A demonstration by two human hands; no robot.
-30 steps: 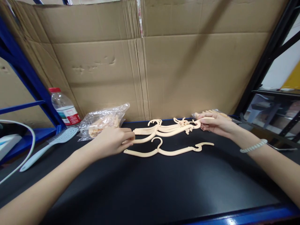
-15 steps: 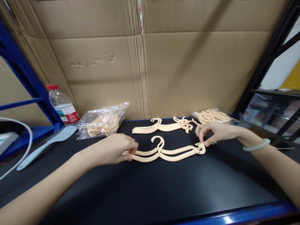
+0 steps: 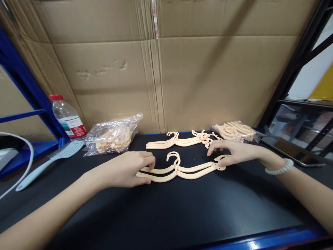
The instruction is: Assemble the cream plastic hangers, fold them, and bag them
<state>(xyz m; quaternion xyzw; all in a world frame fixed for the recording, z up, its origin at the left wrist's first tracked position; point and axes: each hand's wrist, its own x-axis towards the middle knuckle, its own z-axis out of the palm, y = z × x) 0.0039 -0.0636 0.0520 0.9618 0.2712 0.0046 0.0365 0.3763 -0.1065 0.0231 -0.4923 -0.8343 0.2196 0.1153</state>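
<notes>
Two cream-coloured folding hangers (image 3: 197,176) lie side by side on the black table, their hooks next to each other and pointing up. My left hand (image 3: 135,168) is around their left ends, with thumb and fingers apart. Over at the right ends is my right hand (image 3: 231,152), its fingers spread toward the back and its thumb by the end pieces, which it partly covers. Behind these lies a row of similar folded hangers (image 3: 162,143). Small cream parts (image 3: 205,137) are heaped at that row's right end.
Plastic bags with cream parts stand at the back left (image 3: 114,137) and back right (image 3: 235,131). On the left are a pale blue hairbrush (image 3: 52,160), a red-capped bottle (image 3: 69,119) and a white cable (image 3: 31,156). A dark phone-like slab (image 3: 293,151) lies at the right. Cardboard (image 3: 109,76) walls the back.
Both hands have loosened from the hangers' ends, and their fingers have come apart. My right hand has moved slightly left, its fingers now stretched out. The hangers have barely shifted.
</notes>
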